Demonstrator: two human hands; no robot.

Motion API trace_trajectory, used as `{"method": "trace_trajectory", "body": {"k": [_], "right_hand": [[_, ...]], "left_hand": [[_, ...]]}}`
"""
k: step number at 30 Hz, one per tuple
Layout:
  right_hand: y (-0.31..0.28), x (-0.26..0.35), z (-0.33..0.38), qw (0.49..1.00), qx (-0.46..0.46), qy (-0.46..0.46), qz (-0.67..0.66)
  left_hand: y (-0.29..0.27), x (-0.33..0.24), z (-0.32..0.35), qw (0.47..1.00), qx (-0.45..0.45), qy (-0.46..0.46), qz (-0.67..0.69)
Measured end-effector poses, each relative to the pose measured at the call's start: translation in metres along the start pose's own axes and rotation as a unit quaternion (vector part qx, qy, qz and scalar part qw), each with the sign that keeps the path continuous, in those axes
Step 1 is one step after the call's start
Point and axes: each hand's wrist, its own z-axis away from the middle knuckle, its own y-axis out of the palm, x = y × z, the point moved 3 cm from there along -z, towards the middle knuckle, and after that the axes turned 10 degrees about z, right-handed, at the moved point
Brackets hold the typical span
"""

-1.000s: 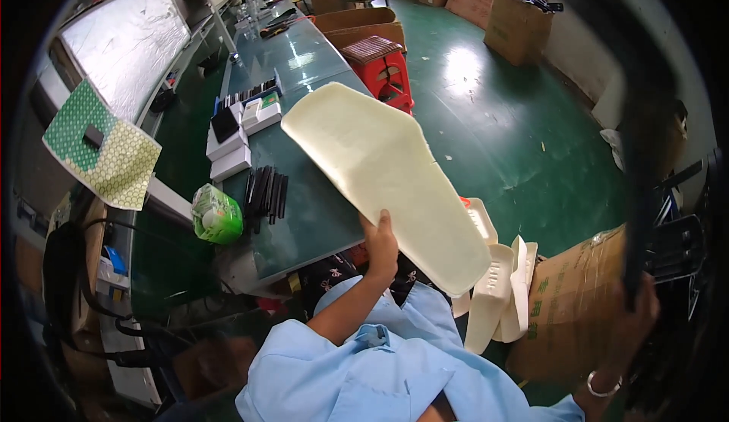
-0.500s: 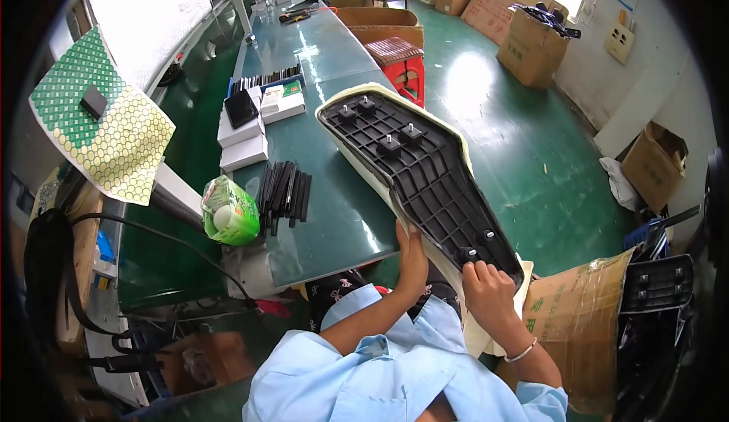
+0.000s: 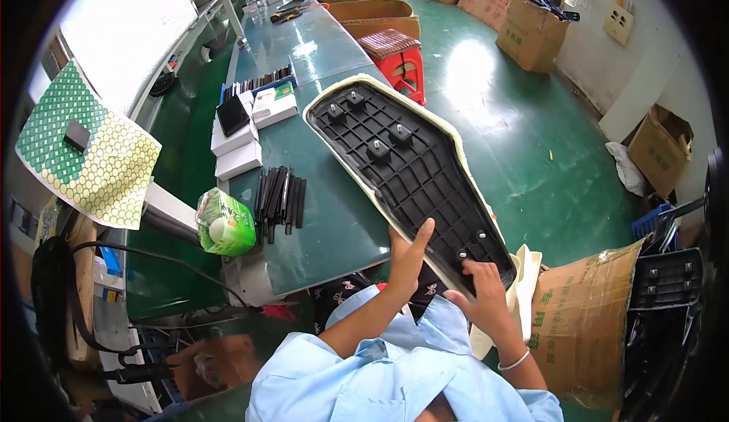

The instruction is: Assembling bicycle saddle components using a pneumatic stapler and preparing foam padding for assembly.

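Note:
A long seat (image 3: 418, 179) lies tilted across my lap and against the bench edge, underside up. Its black ribbed plastic base carries several metal studs, and a cream rim surrounds it. My left hand (image 3: 408, 262) grips the left edge, thumb over the base and the other fingers hidden below. At the near end, my right hand (image 3: 488, 297) has its thumb spread from bent fingers, whose tips are by a stud (image 3: 463, 255) on the base. I see nothing held in that hand.
The green bench (image 3: 326, 240) bears black strips (image 3: 279, 202), white boxes (image 3: 237, 156) and a green carton (image 3: 226, 224). A cardboard box (image 3: 585, 316) stands at my right, with black plastic parts (image 3: 667, 281) beside it. A red stool (image 3: 399, 61) is beyond the seat.
My right hand has drawn back slightly from the near stud and its thumb has spread. The left thumb now shows over the base. The seat appears slightly further left in the view.

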Motion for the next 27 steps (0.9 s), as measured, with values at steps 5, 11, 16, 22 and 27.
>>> {"method": "trace_trajectory", "body": {"k": [5, 11, 16, 22, 27], "right_hand": [[-0.032, -0.039, 0.029, 0.953, -0.167, 0.229, -0.107], [0.016, -0.065, 0.038, 0.737, -0.074, 0.311, -0.596], [0.004, -0.05, 0.03, 0.77, -0.165, 0.332, -0.52], [-0.016, -0.048, -0.016, 0.865, -0.299, 0.302, -0.268], [-0.025, -0.056, -0.071, 0.878, -0.345, 0.176, -0.282]], "left_hand": [[-0.002, -0.017, -0.009, 0.978, -0.045, -0.17, 0.114], [-0.016, 0.001, -0.013, 0.984, 0.028, -0.134, 0.111], [0.004, -0.019, -0.006, 0.979, 0.061, -0.156, 0.118], [0.038, -0.049, -0.039, 0.982, 0.095, -0.123, 0.106], [0.051, -0.061, -0.091, 0.979, 0.179, -0.03, 0.095]]}}
